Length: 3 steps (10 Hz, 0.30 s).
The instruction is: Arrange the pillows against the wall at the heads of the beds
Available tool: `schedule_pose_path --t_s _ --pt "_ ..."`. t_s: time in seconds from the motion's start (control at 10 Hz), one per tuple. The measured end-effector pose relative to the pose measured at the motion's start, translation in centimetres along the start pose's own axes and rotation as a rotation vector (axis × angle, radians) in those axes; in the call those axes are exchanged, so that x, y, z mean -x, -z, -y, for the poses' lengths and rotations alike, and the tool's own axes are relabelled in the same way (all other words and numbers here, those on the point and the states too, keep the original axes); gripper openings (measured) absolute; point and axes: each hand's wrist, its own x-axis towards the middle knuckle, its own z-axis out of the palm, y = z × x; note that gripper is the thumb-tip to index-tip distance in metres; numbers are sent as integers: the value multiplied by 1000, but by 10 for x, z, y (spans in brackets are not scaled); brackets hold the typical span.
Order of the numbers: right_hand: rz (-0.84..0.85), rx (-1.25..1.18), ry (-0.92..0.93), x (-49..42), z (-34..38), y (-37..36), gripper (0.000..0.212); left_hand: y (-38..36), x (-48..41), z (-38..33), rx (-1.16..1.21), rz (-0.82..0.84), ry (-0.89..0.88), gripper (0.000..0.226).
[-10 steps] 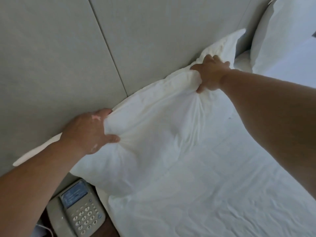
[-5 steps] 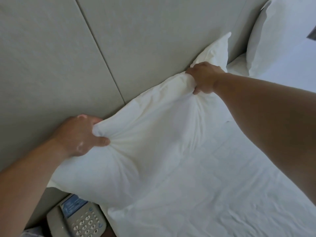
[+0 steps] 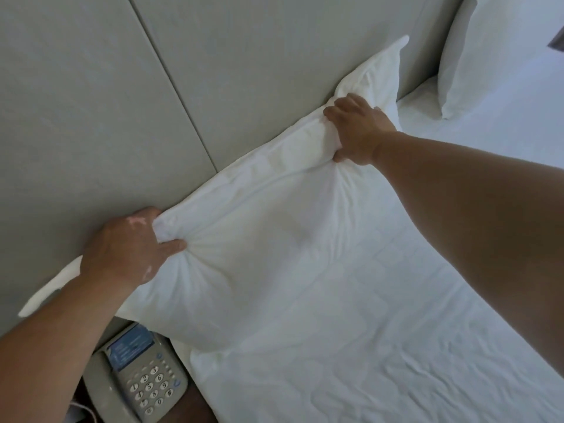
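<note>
A white pillow leans against the grey panelled wall at the head of the bed. My left hand pinches a bunch of its cover at the upper left edge. Near the upper right edge my right hand grips another fold. The pillow's left corner flap sticks out past my left wrist, and its right corner points up along the wall. A second white pillow stands upright against the wall at the far right.
A grey desk phone with a keypad sits on a dark nightstand below the pillow's lower left edge, beside the mattress corner. The white sheet spreads wrinkled over the bed to the right.
Both hands keep their grip while the pillow shifts slightly along the wall. Its left corner flap now sticks out again past my left wrist.
</note>
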Motion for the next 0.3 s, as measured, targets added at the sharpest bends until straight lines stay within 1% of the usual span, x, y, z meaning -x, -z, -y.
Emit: schedule_pose_path --t_s 0.1,0.2,0.3 --pt "-23 -73 -37 20 -6 7 91 7 5 3 -78 24 16 66" --pt "-17 -146 -77 50 -9 23 82 14 9 7 -135 12 45 53" --pt "33 -181 -99 95 -20 26 75 24 17 11 -112 -44 76 38"
